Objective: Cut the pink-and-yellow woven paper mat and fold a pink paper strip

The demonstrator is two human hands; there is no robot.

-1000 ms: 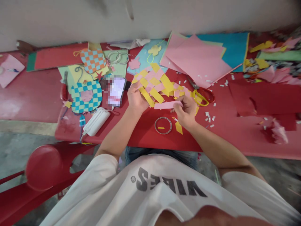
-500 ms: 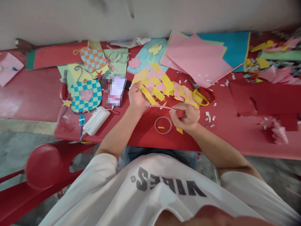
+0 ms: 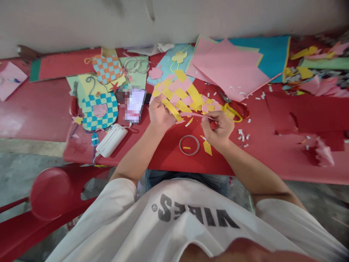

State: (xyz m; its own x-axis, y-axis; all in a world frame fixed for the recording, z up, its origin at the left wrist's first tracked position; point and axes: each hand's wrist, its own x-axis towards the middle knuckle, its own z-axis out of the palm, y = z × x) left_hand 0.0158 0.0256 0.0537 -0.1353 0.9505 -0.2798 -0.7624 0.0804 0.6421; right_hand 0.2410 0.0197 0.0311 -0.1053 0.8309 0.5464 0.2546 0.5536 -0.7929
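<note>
My left hand (image 3: 160, 113) holds the lower edge of a woven mat of yellow and pink paper strips (image 3: 178, 91), which lies on the red table. My right hand (image 3: 219, 127) pinches a narrow pink paper strip (image 3: 196, 115) between finger and thumb. The strip runs left from those fingers towards the weave, and its far end is hidden near the mat's lower edge. Yellow-handled scissors (image 3: 233, 112) lie just beyond my right hand, partly under the mat's right side.
A metal ring (image 3: 189, 145) and yellow scraps (image 3: 207, 147) lie below my hands. To the left are a pixelated phone (image 3: 133, 105), a white power bank (image 3: 111, 140) and checked paper mats (image 3: 99, 111). Stacked pink sheets (image 3: 229, 69) lie beyond. A red chair (image 3: 50, 193) stands at lower left.
My right hand has moved up and to the right, drawing the pink strip towards the weave. The strip now shows as a thin band. My left hand and the mat have barely moved.
</note>
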